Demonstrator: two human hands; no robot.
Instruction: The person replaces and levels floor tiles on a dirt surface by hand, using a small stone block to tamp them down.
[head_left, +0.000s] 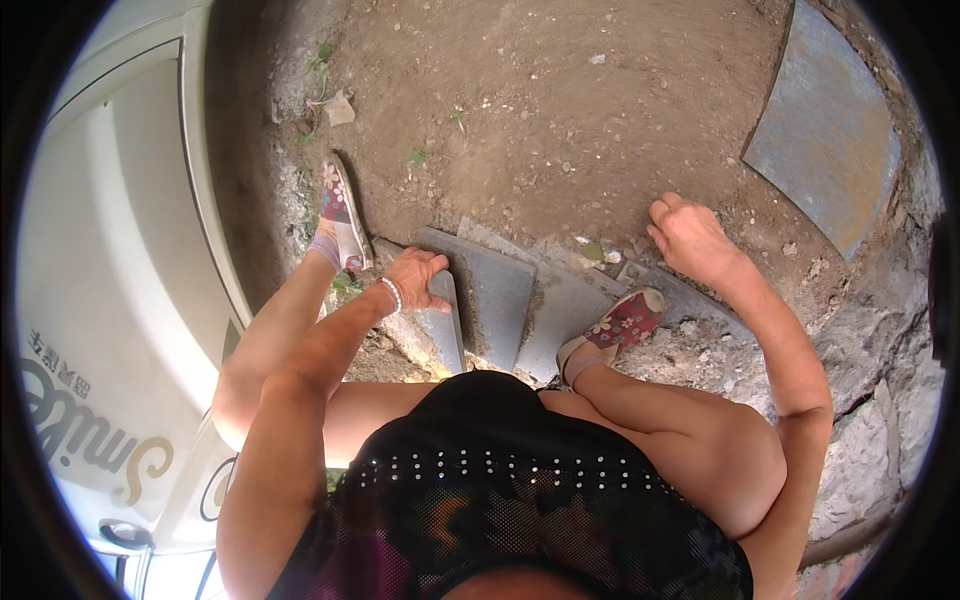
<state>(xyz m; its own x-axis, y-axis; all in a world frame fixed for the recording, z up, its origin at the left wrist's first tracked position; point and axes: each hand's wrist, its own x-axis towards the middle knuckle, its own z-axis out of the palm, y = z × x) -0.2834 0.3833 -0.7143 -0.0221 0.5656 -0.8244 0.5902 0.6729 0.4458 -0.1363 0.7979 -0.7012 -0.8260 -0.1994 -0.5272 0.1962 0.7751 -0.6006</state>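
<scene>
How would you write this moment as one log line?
left hand: on grey slab | right hand: fingers curled, near dirt | flat bluish piece: upper right

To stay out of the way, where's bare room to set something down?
Mostly bare dirt stretches between the left shoe and the big slab at right. It's crowded between that shoe and the right shoe, where smaller slabs lie by the left hand.
</scene>
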